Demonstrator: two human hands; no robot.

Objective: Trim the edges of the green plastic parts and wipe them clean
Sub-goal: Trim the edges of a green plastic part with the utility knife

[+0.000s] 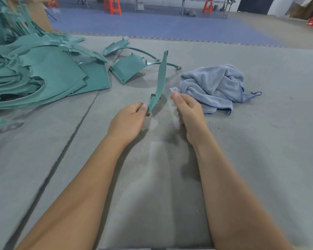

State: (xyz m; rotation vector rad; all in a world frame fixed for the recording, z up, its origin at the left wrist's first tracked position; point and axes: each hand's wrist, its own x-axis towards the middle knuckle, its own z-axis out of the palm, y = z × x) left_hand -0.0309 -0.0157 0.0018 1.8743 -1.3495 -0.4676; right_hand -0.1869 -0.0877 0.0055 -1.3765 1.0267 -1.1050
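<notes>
Your left hand (128, 121) pinches the near end of a long curved green strip (160, 82) in the middle of the frame. The thumb and fingers (144, 107) are clamped on its bottom tip, and the rest of the strip stands up and leans away from you. Your right hand (190, 112) is just beside it, holding nothing, with its fingers straight and close together. It sits between the strip and the grey towel (215, 85), which lies bunched up on the grey surface (260, 141) to the right of the middle.

No cutting tool shows, so you are probably about to wipe. Keep a firm pinch on the strip so it does not flop. Reach for the towel, fold it around the strip, and slide it along from the near end to the far tip. Go slowly over the small notch near your thumb, since bits can hide there.

The big pile of green parts (34, 74) fills the upper left of the frame. Two more green pieces (130, 67) lie apart from it, just behind the strip. A brown cardboard box (40, 15) stands at the top left behind the pile, but the view there is blurry and you cannot tell what is in it.
</notes>
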